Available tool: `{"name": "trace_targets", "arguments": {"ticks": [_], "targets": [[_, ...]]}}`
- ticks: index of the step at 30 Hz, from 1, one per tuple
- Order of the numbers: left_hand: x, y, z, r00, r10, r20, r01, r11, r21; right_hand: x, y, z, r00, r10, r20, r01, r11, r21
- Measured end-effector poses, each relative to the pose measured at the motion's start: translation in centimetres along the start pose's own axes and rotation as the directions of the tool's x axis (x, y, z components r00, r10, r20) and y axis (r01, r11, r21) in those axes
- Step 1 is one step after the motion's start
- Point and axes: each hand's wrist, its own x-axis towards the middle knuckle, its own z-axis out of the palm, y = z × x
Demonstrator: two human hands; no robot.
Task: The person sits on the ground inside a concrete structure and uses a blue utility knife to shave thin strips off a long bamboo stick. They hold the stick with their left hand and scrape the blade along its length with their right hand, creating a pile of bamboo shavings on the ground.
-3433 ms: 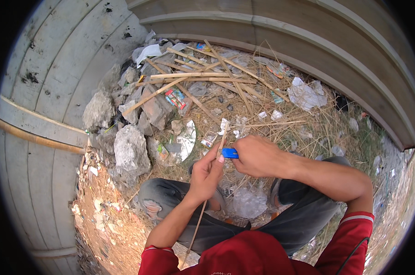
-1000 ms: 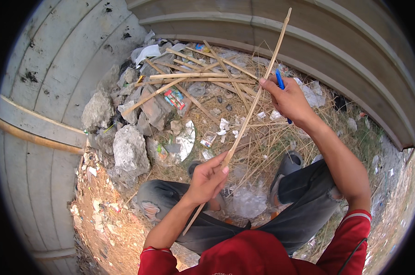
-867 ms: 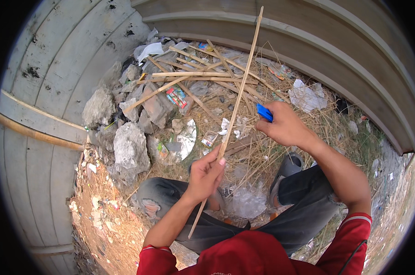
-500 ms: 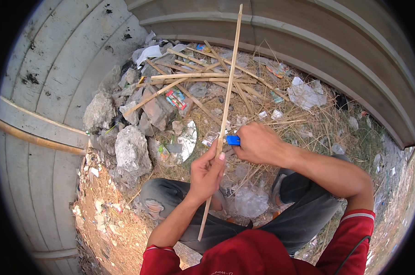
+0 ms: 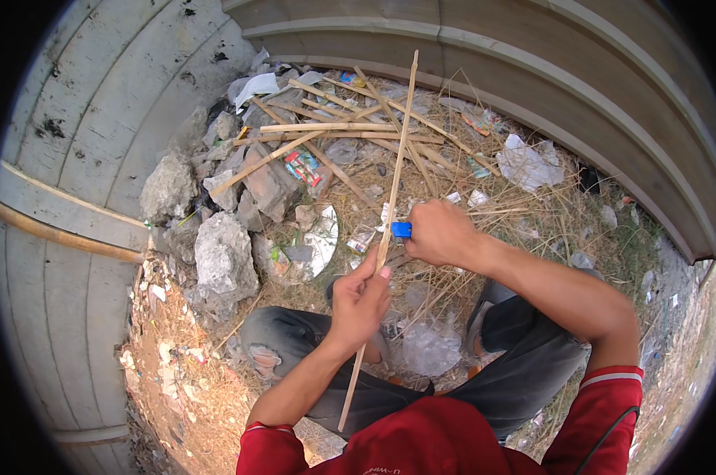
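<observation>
My left hand (image 5: 359, 301) is closed around a long, thin bamboo strip (image 5: 403, 136), thumb lying along it. The strip slants from the far middle down to my lap. Beside it, my right hand (image 5: 440, 233) is a fist gripping a small blue tool (image 5: 401, 230), perhaps a cutter. The tool's flat blue end meets or nearly meets the strip just beyond my left fingers. I cannot make out a blade, and my fist hides the rest of the tool.
Several bamboo strips (image 5: 326, 127) lie in a loose pile ahead. Broken concrete lumps (image 5: 226, 257) stand at the left. A clear plastic bag (image 5: 431, 348) rests between my feet, and white paper (image 5: 530, 162) lies farther right. Metal sheet walls (image 5: 484, 47) close in the far side and left.
The bamboo strip has slid toward me, its far tip now lower. My right hand and the blue tool have shifted slightly away from me along the strip. My left hand stays near its place.
</observation>
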Motion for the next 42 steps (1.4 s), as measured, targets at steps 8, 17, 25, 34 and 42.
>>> {"name": "trace_targets", "arguments": {"ticks": [8, 17, 25, 34, 42], "targets": [[-2.4, -0.8, 0.2, 0.983, -0.127, 0.131, 0.127, 0.992, 0.004, 6.1, 11.6, -5.1, 0.934, 0.255, -0.251, -0.274, 0.961, -0.044], [-1.9, -2.1, -1.3, 0.992, 0.023, 0.127, -0.057, 0.960, 0.275, 4.4, 9.0, -5.6, 0.966, 0.197, -0.166, -0.202, 0.979, -0.013], [-0.4, -0.9, -1.0, 0.996, 0.084, -0.016, -0.078, 0.972, 0.223, -1.0, -0.6, 0.7, 0.992, -0.062, 0.113, 0.056, 0.997, 0.052], [0.0, -1.4, -0.8, 0.999, 0.023, -0.028, -0.017, 0.976, 0.218, 0.5, 0.8, 0.5, 0.989, 0.008, 0.145, -0.008, 1.000, 0.002], [-0.8, -0.7, 0.0, 0.998, -0.029, 0.049, 0.027, 0.998, 0.059, 2.8, 4.1, -1.3, 0.990, 0.123, -0.075, -0.123, 0.992, 0.007]]}}
